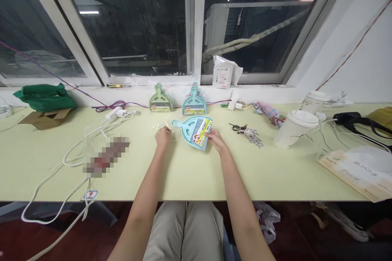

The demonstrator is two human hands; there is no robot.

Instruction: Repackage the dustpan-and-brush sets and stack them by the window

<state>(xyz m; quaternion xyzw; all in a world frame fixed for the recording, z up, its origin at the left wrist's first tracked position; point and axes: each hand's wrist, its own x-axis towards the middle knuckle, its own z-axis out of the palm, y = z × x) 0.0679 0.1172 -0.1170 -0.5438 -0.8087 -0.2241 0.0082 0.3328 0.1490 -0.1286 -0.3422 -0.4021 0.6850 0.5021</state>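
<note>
A light blue dustpan-and-brush set (190, 128) with a yellow-green label lies over the table in front of me, its handle pointing left. My right hand (217, 140) grips its label end at the lower right. Left of the handle, my left hand (163, 135) has its fingers pinched together at clear plastic film; the film is thin and its edges are hard to make out. Behind stand a green set (160, 100) and a stack of teal sets (194, 101) in clear wrapping, both leaning at the wall.
Keys (251, 135), a folded umbrella (269, 113) and lidded paper cups (297, 126) are to the right. White cables (65, 159) and a cardboard box (45, 118) with green cloth lie left. A white packet (225, 72) stands by the window.
</note>
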